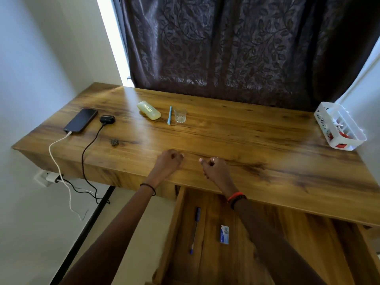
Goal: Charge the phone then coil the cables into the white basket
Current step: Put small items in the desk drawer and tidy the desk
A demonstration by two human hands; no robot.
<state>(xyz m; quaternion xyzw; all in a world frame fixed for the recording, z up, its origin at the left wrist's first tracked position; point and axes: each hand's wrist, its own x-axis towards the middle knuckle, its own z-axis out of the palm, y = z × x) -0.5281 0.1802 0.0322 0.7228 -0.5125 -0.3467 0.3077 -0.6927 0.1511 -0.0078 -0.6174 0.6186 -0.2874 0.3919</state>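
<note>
A dark phone (81, 120) lies at the far left of the wooden desk (246, 136). A white cable (53, 155) is plugged into its near end and runs over the desk edge down to a wall socket (46, 178). Beside the phone sits a small black case (107, 119) with a black cable (87, 149) plugged in, also hanging off the edge. The white basket (341, 126) stands at the desk's far right with red and white items inside. My left hand (169, 161) and my right hand (213, 167) rest on the desk's front middle, fingers curled, holding nothing.
A pale yellow case (149, 110), a blue pen (170, 115) and a clear glass (180, 115) stand at the back middle. A small dark lump (114, 142) lies near the black cable. An open drawer (246, 243) below holds a pen (195, 229) and a small box (224, 234). A dark curtain (236, 48) hangs behind.
</note>
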